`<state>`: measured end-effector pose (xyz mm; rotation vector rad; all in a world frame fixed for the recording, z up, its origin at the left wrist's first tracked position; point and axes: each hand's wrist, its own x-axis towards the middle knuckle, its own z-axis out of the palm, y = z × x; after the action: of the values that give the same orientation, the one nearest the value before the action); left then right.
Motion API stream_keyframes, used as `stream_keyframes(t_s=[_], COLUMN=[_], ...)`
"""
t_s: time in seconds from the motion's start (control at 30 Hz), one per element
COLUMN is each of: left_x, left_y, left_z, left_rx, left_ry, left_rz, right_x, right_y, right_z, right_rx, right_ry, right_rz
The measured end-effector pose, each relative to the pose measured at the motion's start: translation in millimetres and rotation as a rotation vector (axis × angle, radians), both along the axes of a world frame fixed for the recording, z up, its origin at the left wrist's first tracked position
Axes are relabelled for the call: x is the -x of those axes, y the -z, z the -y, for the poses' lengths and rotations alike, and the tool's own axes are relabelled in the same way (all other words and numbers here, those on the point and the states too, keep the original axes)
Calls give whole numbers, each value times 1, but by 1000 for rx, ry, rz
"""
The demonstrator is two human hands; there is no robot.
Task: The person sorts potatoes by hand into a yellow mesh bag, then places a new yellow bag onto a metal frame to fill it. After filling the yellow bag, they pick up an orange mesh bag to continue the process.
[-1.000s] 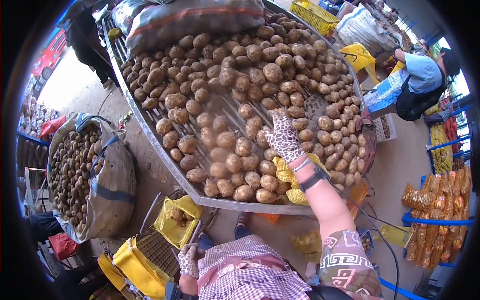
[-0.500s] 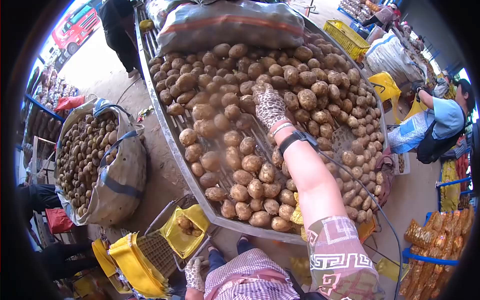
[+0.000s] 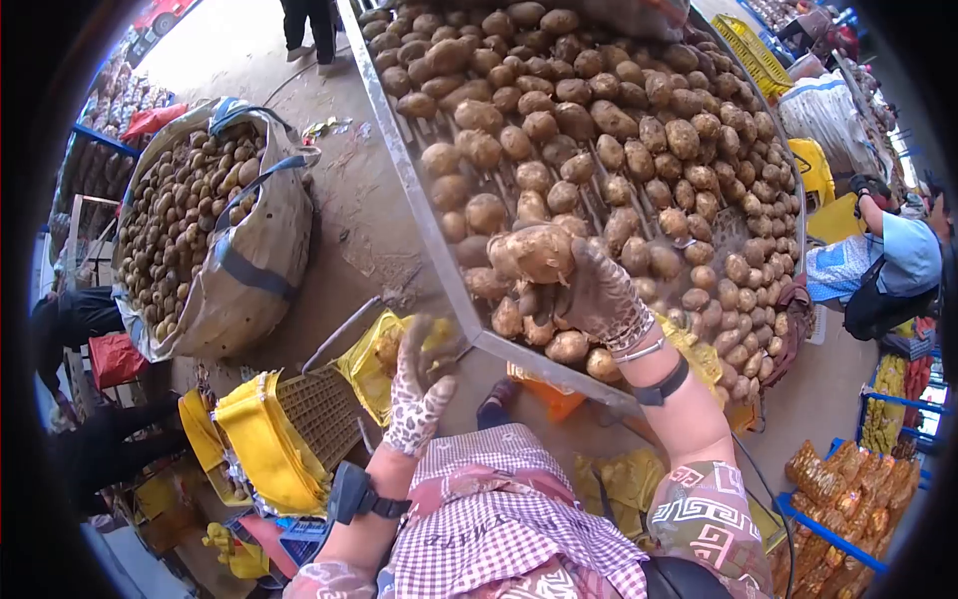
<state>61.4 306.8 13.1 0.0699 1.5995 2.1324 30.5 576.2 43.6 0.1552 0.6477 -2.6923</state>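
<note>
Many brown potatoes (image 3: 639,150) lie on a slatted metal table (image 3: 429,215) with a raised rim. My right hand (image 3: 604,299), in a soiled spotted glove, is closed around a large potato (image 3: 534,254) above the table's near corner. Another potato shows just below its fingers. My left hand (image 3: 417,394), in a pale spotted glove, is raised with fingers apart and holds nothing. It is beside a yellow mesh bag (image 3: 374,371) on a frame, left of the table's corner.
A big white sack (image 3: 249,290) full of potatoes stands at left. Yellow bags (image 3: 274,429) hang over a crate at lower left. A person in light blue (image 3: 908,258) is at right. Filled net bags (image 3: 853,499) lie lower right. A dark cable runs beside my right arm.
My right hand has drawn back from the middle of the pile to the near corner, now with a large potato. My left hand has risen from beside my waist. The view has tilted down.
</note>
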Motion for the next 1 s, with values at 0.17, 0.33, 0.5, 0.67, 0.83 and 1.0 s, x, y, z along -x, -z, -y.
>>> stream_keyframes(t_s=[0.17,0.33,0.5,0.67,0.83,1.0], left_x=[19,26,67,90,99,91], left_y=[-25,2,5,16,8,5], left_z=[-2,53,127,181,210,230], left_rx=[-131,-160,370,230,86,43], left_ry=[203,358,709,799,754,599], left_rz=[48,222,-401,-294,-196,-18], right_x=[-52,-81,-92,-82,-67,-58], right_y=[20,38,30,29,25,16], right_z=[91,148,218,278,304,327], right_rx=[-106,-475,-404,-526,-807,-809], right_ry=[-93,78,184,275,248,226], right_rz=[231,253,322,187,19,38])
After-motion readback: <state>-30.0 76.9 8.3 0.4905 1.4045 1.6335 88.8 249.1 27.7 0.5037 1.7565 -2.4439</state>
